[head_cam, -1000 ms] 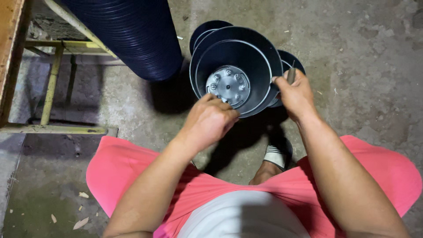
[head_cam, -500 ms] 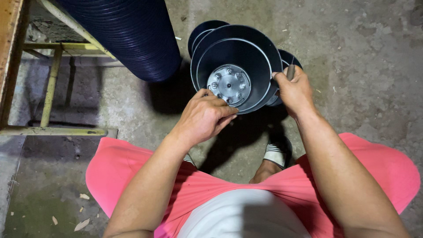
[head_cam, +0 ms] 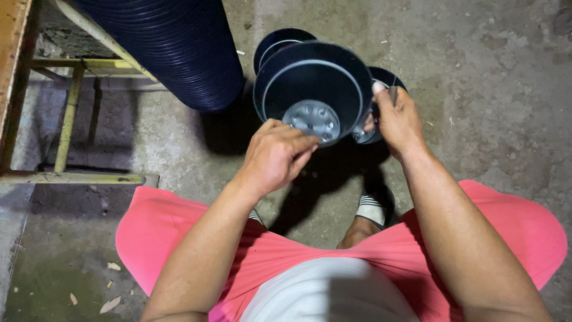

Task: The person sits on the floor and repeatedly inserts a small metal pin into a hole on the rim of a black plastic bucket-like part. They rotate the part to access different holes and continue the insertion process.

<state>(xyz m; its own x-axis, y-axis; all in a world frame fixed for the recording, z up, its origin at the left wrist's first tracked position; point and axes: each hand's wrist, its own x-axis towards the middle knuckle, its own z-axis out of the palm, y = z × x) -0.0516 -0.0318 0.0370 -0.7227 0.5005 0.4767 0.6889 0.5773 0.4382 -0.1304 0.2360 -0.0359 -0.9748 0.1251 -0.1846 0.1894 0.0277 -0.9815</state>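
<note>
The dark plastic pot is held up over the grey floor, with the left hand gripping its near rim and the right hand gripping its right side, beside a tall pot stack.

Both forearms reach up from the lower edge of the frame toward its upper middle. The left hand sits just left of centre, back toward the camera, fingers curled inward and closed in a grasp. The right hand is higher and further right, wrist slightly bent, thumb raised upward, fingers wrapped and closed in a grip
</note>
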